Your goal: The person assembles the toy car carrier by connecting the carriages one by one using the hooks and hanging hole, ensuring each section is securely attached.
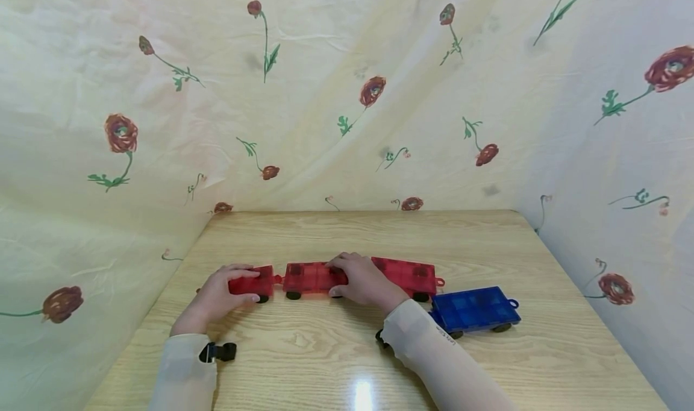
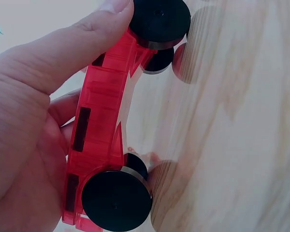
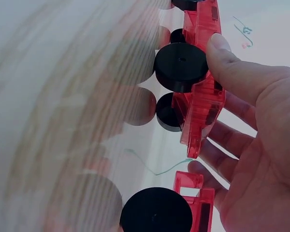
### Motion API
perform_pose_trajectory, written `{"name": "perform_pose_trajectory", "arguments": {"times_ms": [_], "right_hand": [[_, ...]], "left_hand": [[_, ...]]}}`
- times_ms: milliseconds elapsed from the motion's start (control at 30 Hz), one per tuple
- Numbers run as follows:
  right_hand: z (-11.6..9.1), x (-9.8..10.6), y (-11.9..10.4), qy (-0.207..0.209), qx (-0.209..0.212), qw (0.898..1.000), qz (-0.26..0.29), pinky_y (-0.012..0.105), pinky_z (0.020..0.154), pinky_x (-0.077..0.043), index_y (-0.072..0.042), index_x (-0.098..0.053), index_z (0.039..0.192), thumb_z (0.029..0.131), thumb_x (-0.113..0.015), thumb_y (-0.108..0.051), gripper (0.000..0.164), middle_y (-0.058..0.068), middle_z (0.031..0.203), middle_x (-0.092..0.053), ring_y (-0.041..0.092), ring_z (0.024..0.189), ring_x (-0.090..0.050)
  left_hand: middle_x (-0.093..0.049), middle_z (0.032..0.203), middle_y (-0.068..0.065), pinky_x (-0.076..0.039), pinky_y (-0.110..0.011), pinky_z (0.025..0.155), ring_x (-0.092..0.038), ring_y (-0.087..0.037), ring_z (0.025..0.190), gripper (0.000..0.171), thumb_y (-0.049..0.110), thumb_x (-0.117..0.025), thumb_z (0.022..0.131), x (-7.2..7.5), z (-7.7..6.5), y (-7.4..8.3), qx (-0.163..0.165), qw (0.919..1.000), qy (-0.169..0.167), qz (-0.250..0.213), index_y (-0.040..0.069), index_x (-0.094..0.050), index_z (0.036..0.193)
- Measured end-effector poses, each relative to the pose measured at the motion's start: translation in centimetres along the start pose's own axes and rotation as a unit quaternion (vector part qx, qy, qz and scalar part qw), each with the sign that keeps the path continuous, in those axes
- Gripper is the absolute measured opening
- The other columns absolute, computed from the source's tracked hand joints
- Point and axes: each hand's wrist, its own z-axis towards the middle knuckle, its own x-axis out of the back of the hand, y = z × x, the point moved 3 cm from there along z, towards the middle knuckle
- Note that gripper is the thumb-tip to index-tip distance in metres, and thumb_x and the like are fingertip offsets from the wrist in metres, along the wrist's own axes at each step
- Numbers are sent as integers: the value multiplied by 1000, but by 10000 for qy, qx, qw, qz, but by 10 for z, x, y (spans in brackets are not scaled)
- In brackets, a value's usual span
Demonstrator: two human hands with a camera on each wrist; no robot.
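My left hand [image 1: 219, 291] grips a translucent red toy wagon [image 1: 265, 279] at the left end of a row, thumb on the near side beside a black wheel. In the left wrist view that wagon [image 2: 101, 106] stands on its wheels. A second red wagon [image 1: 306, 277] is in the middle, its left end at the first one's red coupling [image 1: 278, 279]. My right hand [image 1: 363, 278] holds its right end between thumb and fingers, hiding that end in the head view. Just right of this hand is a third red wagon [image 1: 405, 273], also low in the right wrist view.
A blue toy wagon [image 1: 477, 310] stands front right, its coupling ring pointing right; my right forearm [image 1: 434, 351] passes close by its left end. The wooden tabletop [image 1: 303, 369] meets a flowered cloth [image 1: 314, 128] at the back and sides. A black buckle strap [image 1: 218, 352] is on my left wrist.
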Motion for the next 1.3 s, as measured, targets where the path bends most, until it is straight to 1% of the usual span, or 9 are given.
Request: {"name": "perform_pose_trajectory", "arguments": {"times_ms": [200,267,400,500,700,833,933,1133,1300], "right_hand": [[-2,2,-2,3,11,10000,-9,55,113,-41,-20,-63,145,92,-82,-42,60,0,144,-59,27,134,-53],[-3,2,-2,-24,12,10000,-6,57,115,-39,-20,-61,147,93,-81,-41,61,3,149,-56,30,139,-50],[-9,4,-3,-7,0,10000,93,58,119,-34,-20,-59,149,95,-79,-41,61,6,161,-46,33,146,-43],[-15,9,-4,128,9,9997,227,57,120,-31,-20,-59,149,95,-79,-41,61,5,164,-41,33,149,-40],[-26,20,1,326,-51,9990,294,58,120,-31,-20,-57,151,95,-79,-40,63,5,166,-38,34,150,-38],[-35,26,8,449,-113,9982,375,58,120,-32,-19,-57,151,95,-80,-38,64,7,166,-38,35,150,-37],[-43,31,15,505,-247,9979,308,57,119,-34,-20,-55,153,94,-80,-40,67,6,166,-37,35,151,-36],[-52,42,34,425,-625,9971,41,58,118,-35,-20,-51,156,92,-82,-45,75,9,167,-36,37,150,-36],[-54,48,51,215,-791,9965,-181,61,118,-34,-16,-50,156,90,-82,-46,79,15,165,-38,40,148,-38]], "left_hand": [[-54,151,-10,-36,-68,112,-42,-44,142,57,39,-92,81,0,3,3,-230,9997,80,101,25,-73,133],[-54,151,-11,-40,-68,109,-43,-45,141,60,39,-93,81,0,4,5,-318,9994,90,137,23,-72,134],[-52,153,-8,-42,-70,107,-41,-44,142,67,43,-92,80,-2,3,12,-328,9991,108,253,23,-68,140],[-51,155,-8,-41,-71,106,-40,-42,144,70,46,-91,81,-3,4,20,-433,9986,174,260,24,-66,143],[-51,155,-10,-42,-68,107,-40,-43,144,67,46,-86,87,-8,8,41,-816,9961,319,136,20,-64,145],[-49,156,-9,-42,-66,109,-41,-40,145,68,44,-85,89,-15,12,55,-949,9946,417,96,20,-61,148],[-47,157,-8,-42,-65,110,-42,-38,144,71,44,-84,90,-24,14,65,-1043,9936,422,72,22,-58,151],[-39,163,-4,-43,-64,110,-39,-37,147,78,52,-80,90,-44,20,85,-1171,9928,175,161,29,-49,157],[-39,163,-5,-41,-64,111,-39,-38,147,78,50,-83,89,-58,24,101,-1173,9925,12,352,29,-50,157]]}}
